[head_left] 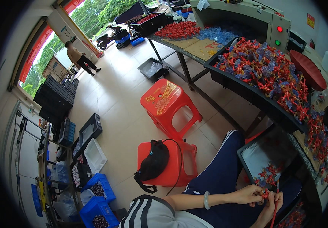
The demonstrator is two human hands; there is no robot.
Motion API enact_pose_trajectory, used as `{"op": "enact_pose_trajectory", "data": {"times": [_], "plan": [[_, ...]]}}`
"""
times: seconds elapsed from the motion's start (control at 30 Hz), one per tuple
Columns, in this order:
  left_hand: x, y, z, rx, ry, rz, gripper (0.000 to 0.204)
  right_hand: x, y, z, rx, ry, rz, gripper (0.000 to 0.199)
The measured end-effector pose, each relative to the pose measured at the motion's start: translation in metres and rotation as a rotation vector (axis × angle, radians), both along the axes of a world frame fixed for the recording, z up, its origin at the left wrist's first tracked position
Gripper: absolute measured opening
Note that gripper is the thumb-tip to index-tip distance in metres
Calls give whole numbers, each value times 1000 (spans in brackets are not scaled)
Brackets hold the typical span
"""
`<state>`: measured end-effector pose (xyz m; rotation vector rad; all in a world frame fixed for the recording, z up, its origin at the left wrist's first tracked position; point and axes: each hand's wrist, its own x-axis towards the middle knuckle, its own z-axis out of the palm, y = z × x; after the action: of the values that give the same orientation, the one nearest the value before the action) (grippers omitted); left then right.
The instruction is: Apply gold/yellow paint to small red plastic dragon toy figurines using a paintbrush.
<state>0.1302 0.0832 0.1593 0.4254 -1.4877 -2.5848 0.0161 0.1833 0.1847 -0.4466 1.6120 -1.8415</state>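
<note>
My left hand [248,195], with a pale bangle on its wrist, is closed around a small red and orange plastic piece [264,193]. Close beside it, my right hand [271,208] grips a thin red stick [274,215] that looks like a brush handle; its upper end rises past my fingers. Both hands are together above my lap, the fingers partly hiding the piece. Just beyond them, more small red and blue pieces [266,175] lie in a dark tray [247,156] with a pale bottom.
A large black tray [224,78] heaped with red, blue and orange pieces rests on the workbench [179,49] at right, near a machine [255,19] with lit buttons. Red stools [164,98] stand ahead. Blue bins [95,209] lie at left. Another person [79,59] is far off.
</note>
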Motion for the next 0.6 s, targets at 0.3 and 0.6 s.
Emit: {"op": "enact_pose_trajectory", "data": {"times": [0.3, 0.6], "plan": [[-1, 1, -1, -5, -3, 3, 19, 0, 1, -1, -3, 3, -3, 31], [-1, 0, 2, -43, -30, -1, 18, 1, 0, 2, -7, -10, -2, 31]]}}
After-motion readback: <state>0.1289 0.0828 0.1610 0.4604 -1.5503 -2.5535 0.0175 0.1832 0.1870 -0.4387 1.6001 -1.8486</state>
